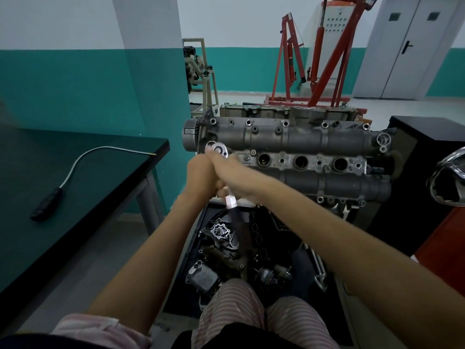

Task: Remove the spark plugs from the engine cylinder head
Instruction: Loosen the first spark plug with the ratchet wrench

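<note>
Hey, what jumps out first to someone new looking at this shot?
Both hands, left and right, grip a ratchet wrench at the left end of the grey cylinder head in mid-frame. Three open spark plug wells run along it, and a red engine hoist stands behind.

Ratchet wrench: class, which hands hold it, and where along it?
Both hands, left hand and right hand, grip the ratchet wrench on its metal shaft, below its round head.

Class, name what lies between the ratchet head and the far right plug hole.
Head view: two more open plug holes between ratchet head and far right hole.
</note>
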